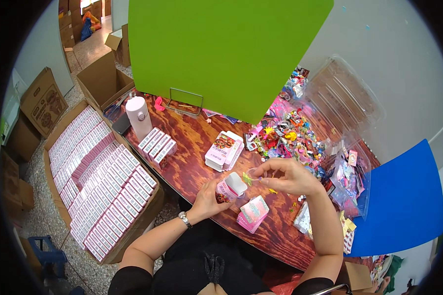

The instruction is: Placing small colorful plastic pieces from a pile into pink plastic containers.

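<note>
My left hand [205, 201] is closed round a small pink-and-white carton [225, 191], whose top flap stands open. Just above that opening, my right hand [294, 178] pinches a thin clear loop with a yellow-green ornament [247, 179], which looks like a hair tie. Close by on the table lies a stack of pink and pastel cards [253, 215]. Beyond the carton rests a pile of flattened pink cartons [223, 152]. A heap of small colourful trinkets [291, 135] spreads past my right hand.
On the left stands a large cardboard box [156, 196] packed with rows of filled cartons [106, 184]. A pale pink bottle [139, 118] and several upright cartons [157, 147] stand nearby. A clear plastic tub [362, 196] of packets sits at right. Green [221, 49] and blue [403, 201] panels border the table.
</note>
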Action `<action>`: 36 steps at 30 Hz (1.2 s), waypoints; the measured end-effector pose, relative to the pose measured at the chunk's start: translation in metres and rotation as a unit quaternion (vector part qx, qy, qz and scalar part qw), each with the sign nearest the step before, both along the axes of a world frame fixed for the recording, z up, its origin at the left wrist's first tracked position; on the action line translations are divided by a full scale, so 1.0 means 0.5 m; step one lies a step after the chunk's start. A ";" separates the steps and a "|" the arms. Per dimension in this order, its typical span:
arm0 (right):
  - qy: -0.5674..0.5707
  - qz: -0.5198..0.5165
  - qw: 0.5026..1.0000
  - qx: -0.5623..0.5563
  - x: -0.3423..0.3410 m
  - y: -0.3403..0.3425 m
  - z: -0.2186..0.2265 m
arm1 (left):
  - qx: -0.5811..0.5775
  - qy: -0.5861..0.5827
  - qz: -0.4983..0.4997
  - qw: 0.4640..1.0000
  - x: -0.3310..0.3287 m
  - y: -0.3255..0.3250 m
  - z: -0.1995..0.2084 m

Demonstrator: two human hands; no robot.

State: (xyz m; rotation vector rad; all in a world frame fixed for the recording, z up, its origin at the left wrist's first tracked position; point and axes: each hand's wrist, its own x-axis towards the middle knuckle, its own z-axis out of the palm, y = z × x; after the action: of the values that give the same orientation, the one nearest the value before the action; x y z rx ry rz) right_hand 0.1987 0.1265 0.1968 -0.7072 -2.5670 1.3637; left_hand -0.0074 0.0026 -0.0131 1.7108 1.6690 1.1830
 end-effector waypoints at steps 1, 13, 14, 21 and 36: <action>0.001 0.002 1.000 0.000 -0.009 -0.007 0.003 | 0.009 -0.005 0.001 1.000 0.003 -0.003 0.005; 0.015 0.057 0.998 0.024 -0.049 -0.028 0.013 | 0.022 -0.003 0.004 1.000 0.005 -0.009 0.009; 0.015 0.058 0.998 0.025 -0.049 -0.029 0.011 | 0.020 0.003 0.004 1.000 0.003 -0.010 0.009; 0.027 0.066 0.997 0.023 -0.058 -0.034 0.007 | -0.058 -0.032 -0.024 0.997 -0.005 -0.006 0.001; 0.030 -0.042 0.998 -0.035 -0.010 -0.002 -0.051 | -0.040 -0.172 -0.119 0.977 -0.022 -0.012 -0.014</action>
State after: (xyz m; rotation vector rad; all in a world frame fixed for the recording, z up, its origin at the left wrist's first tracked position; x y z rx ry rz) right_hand 0.1937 0.1256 0.1713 -0.7628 -2.4264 1.4310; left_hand -0.0182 -0.0034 -0.0201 1.5045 1.2518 1.1984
